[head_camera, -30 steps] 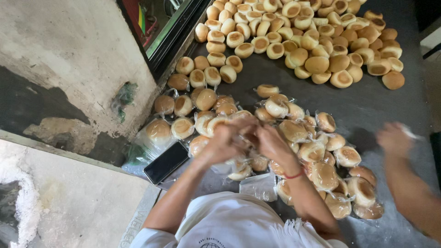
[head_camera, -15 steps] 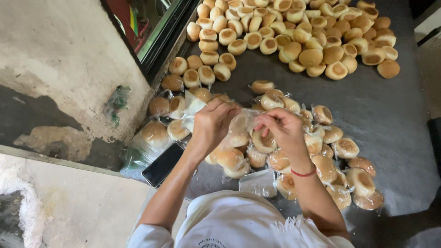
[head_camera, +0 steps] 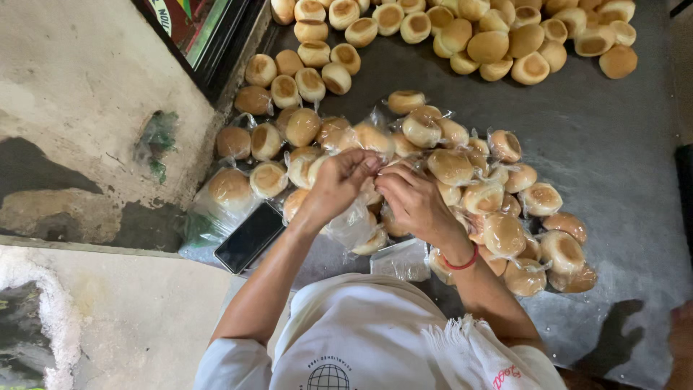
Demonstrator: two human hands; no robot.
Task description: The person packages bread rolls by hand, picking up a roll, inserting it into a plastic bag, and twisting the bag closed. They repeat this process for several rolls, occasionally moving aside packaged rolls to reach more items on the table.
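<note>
Looking straight down past a white shirt (head_camera: 361, 339), we find both hands meeting over the dark table (head_camera: 613, 166). The left hand (head_camera: 336, 184) and the right hand (head_camera: 413, 198), with a red band (head_camera: 462, 261) at its wrist, are pinched together on the top of a clear plastic bag (head_camera: 354, 227), which hangs between them just above the table and holds at least one bun; the fingertips nearly touch at the gathered plastic. Just below the hands lies a flat stack of empty clear bags (head_camera: 402, 260). Off to the left, a black phone (head_camera: 250, 237) rests face up at the table's edge. All around the hands sits a crowd of bagged buns (head_camera: 505, 235), golden and round, each wrapped in clear plastic, fanning out to the right and up behind the knuckles. Farther back, across a bare strip of table, a big heap of loose unwrapped buns (head_camera: 491, 43) fills the top of the view. Left of the table, a rough concrete wall (head_camera: 79, 108) runs alongside.
</note>
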